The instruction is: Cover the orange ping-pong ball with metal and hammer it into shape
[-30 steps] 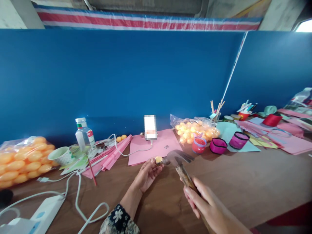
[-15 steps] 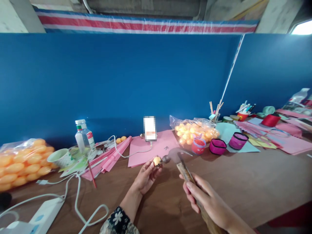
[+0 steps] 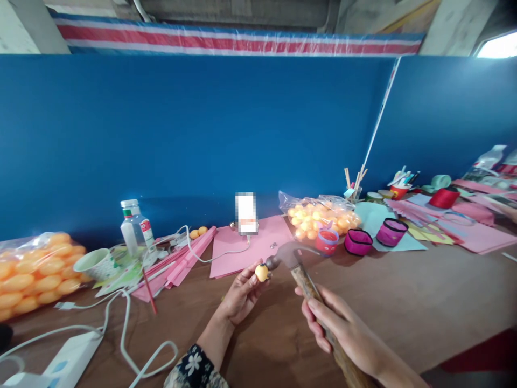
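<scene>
My left hand (image 3: 243, 293), closed, pinches a small yellow ball (image 3: 262, 272) with a dark patch on its upper side. A claw hammer (image 3: 301, 272) with a worn wooden handle is gripped in my right hand (image 3: 335, 318), fingers wrapped round the handle. The hammer's face is right by the ball's upper right; whether they touch I cannot tell. Both hands are above the brown table (image 3: 278, 334). Behind them lies pink paper (image 3: 230, 256) with a few tiny shiny bits (image 3: 273, 246) on it.
Bags of orange balls stand at left (image 3: 40, 275) and behind the hammer (image 3: 319, 215). Nearby are small pink containers (image 3: 358, 242), a paper cup (image 3: 97, 264) and a bottle (image 3: 135, 231). White cables and a power strip (image 3: 72, 355) occupy the front left. A blue partition (image 3: 202, 129) closes the back.
The ball has turned in my left hand: its dark, shiny edge has shifted from the right and lower side to the top. The hammer stays close beside it; the camera view has shifted slightly.
</scene>
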A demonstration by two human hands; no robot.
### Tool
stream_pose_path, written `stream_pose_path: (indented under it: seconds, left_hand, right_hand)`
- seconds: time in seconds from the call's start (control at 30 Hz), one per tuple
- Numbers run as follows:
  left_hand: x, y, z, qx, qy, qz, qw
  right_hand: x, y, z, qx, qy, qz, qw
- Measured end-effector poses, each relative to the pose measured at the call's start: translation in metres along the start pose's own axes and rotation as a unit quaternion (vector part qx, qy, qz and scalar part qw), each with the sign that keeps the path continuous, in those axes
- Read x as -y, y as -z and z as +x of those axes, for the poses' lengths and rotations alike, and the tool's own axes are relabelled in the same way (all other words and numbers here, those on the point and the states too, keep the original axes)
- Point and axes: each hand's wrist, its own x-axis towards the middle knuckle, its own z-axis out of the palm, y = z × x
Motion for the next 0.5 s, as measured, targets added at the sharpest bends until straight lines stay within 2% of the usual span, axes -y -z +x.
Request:
stream_pose_path:
  seconds: [0.23,0.5]
  left_hand:
    - [0.0002,0.0024,0.0012,0.003,-0.016,0.003,1.0]
    - [0.0034,0.0085,0.003,-0.018,-0.004,0.006,1.0]
  right_hand:
    - [0.0021,0.0008,-0.0021,-0.005,0.006,-0.007,1.0]
    - [-0.0009,-0.0009,-0.0016,-0.005,-0.003,-0.024,1.0]
